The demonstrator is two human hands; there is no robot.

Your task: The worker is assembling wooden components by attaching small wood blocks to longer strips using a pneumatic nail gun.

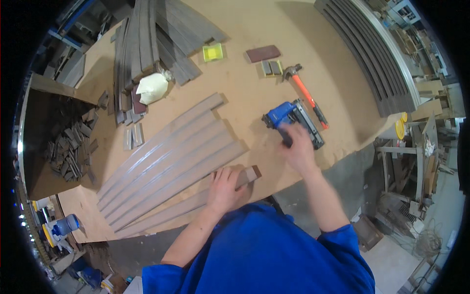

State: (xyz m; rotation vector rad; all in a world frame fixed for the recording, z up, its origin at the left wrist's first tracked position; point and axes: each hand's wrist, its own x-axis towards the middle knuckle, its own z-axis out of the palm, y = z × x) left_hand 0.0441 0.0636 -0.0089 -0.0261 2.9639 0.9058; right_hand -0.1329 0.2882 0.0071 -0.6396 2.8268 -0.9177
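Note:
My left hand (pixel 226 188) is closed over a long grey-brown wooden strip (pixel 181 208) along the table's near edge, with the strip's brown end sticking out to the right of the fingers. Beside it, several similar strips (pixel 169 157) lie side by side, with shiny lines running along them. My right hand (pixel 298 149), slightly blurred, has its fingers curled round the black grip of a blue nail gun (pixel 281 113) lying on the table. Just beyond the nail gun rests a claw hammer (pixel 304 90) with an orange and black handle.
On the tan table (pixel 240 83) lie a yellow box (pixel 213 52), a dark red pad (pixel 263 53) and a whitish bag (pixel 152 88). Stacked boards (pixel 142 44) stand far left, grooved slats (pixel 364 54) far right. An open bin (pixel 29 132) of wood offcuts (pixel 71 147) is at left.

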